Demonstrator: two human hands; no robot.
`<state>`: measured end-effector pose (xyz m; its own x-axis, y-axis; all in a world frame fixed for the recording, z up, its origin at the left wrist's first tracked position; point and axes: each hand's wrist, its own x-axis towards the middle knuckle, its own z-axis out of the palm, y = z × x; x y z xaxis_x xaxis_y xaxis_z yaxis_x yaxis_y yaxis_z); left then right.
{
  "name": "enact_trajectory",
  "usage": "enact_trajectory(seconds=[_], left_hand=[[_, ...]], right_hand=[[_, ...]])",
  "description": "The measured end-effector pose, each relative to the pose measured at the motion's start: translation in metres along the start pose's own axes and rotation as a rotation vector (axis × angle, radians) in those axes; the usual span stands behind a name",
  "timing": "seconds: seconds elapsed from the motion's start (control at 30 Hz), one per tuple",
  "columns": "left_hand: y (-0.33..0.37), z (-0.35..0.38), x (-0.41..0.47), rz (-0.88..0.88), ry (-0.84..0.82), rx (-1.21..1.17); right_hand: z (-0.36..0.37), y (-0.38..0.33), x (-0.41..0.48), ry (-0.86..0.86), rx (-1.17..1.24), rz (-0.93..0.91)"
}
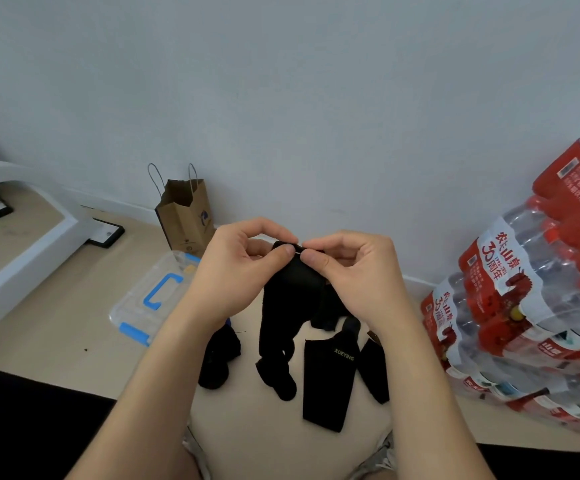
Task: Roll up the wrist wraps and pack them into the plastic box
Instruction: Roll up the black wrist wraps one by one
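Pale wall [281,81] stands at the back, and a tan floor [56,341] lies under everything. Both hands are up in the middle. The left hand [236,268] and the right hand [350,271] each pinch the top edge of a black wrist wrap [295,282] between thumb and fingers, so each grip is closed on it. The rest of this wrap hangs down toward 6 o'clock, and its end seems to reach the floor. It is not rolled up yet. I think the roll is just being started at the top edge. More black pieces lie on the floor below the hands: a long flat wrap [326,386] with yellow letters at 5 o'clock and a bunched wrap [217,358] at 7 o'clock. The plastic box [132,306] with blue clips sits on the floor at 9 o'clock, near the left arm. Its lid looks like it is on. A brown paper bag [186,216] stands at 11 o'clock, and packs of water bottles [524,289] are piled at 3 o'clock. Next, the fingers likely need to turn the edge over and over and keep it tight, so the roll does not go loose. The box will probably need opening too.
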<state>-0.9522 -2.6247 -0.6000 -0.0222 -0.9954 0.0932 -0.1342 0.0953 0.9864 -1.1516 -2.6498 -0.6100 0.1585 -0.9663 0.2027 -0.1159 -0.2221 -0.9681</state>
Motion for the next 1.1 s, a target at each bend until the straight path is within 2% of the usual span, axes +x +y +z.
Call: enact_trajectory(seconds=[0.13, 0.23, 0.43, 0.63, 0.73, 0.97, 1.1], left_hand=[[0.0, -0.003, 0.0, -0.056, -0.005, -0.123], [0.0, -0.003, -0.001, -0.068, -0.019, -0.137], [-0.001, -0.002, -0.001, -0.023, 0.001, -0.002], [0.0, 0.005, 0.003, 0.055, 0.079, 0.268], [0.0, 0.008, 0.002, 0.052, 0.083, 0.332], [0.0, 0.001, 0.0, 0.003, 0.052, 0.005], [-0.001, -0.005, 0.0, -0.01, 0.037, -0.081]], right_hand=[[-0.004, -0.001, -0.002, -0.025, 0.074, 0.001], [-0.004, -0.001, -0.001, -0.009, 0.044, 0.012], [-0.008, 0.001, 0.0, -0.027, 0.063, 0.001], [0.001, 0.007, 0.004, -0.026, -0.132, 0.018], [0.006, 0.006, 0.001, -0.049, -0.125, 0.011], [0.001, 0.004, 0.001, -0.045, 0.004, -0.041], [0.002, 0.0, -0.001, -0.05, 0.063, -0.026]])
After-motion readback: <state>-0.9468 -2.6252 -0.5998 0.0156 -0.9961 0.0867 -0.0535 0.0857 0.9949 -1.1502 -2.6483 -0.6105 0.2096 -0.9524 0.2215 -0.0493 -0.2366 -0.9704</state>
